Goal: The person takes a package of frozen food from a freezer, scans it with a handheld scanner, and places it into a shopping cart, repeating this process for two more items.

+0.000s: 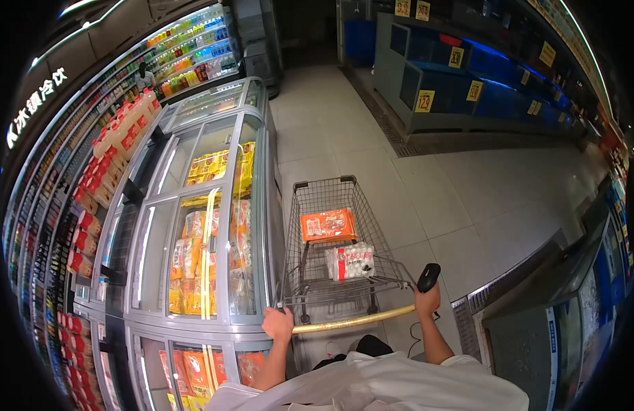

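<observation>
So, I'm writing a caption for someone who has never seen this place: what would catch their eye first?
Probably the wire shopping cart in the middle, with an orange package lying beyond a white one, and the yellow handle between the left hand and the right hand. Next, the glass-topped freezer along the cart's left, full of yellow and orange packs.

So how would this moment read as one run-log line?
left hand: left end of yellow bar handle | right hand: right end | grey wire cart: orange packet, white red-striped packet | left: glass-topped grey freezer
</observation>
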`<state>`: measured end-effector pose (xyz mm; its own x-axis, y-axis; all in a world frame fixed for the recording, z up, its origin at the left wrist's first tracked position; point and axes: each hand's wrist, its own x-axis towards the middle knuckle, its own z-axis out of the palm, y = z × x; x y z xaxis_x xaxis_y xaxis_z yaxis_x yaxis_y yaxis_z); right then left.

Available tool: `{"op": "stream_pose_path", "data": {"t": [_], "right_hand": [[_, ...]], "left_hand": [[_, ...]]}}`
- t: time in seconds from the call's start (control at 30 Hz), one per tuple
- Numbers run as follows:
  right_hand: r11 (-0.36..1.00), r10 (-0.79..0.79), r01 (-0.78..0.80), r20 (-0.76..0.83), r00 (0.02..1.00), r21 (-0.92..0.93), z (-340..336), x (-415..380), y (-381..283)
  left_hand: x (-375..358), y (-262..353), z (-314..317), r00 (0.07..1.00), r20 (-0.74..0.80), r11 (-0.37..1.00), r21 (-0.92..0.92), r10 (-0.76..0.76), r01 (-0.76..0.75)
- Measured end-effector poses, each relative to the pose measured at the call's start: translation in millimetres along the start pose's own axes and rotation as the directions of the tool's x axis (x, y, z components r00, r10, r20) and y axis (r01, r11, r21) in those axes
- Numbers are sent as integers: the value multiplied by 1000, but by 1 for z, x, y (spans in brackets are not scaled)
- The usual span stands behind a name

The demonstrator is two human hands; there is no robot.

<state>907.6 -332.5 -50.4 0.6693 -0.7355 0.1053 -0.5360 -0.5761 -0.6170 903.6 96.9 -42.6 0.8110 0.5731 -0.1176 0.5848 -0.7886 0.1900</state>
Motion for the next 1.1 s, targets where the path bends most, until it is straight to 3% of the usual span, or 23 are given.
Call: {"op": "stream_pose_path", "data": {"t": [0.3, 0.57, 0.9, 1.1], "right_hand": [[1000, 19, -18, -23, 1000, 10, 102, 101, -66], [1000, -8, 8, -3, 1000, -6, 192, 240, -142], [999, 30, -24, 155, 988, -39, 287, 402, -287], [997, 50, -39, 172, 984, -68, 363, 477, -373]], "left_hand": [[144, 94, 5, 998, 32, 993, 98, 61, -64], [261, 198, 14, 1000, 19, 998, 56, -8, 7], [421, 328, 27, 993, -47, 993, 43, -109, 111], [542, 391, 22, 996, -59, 998, -1, -68, 69]]}}
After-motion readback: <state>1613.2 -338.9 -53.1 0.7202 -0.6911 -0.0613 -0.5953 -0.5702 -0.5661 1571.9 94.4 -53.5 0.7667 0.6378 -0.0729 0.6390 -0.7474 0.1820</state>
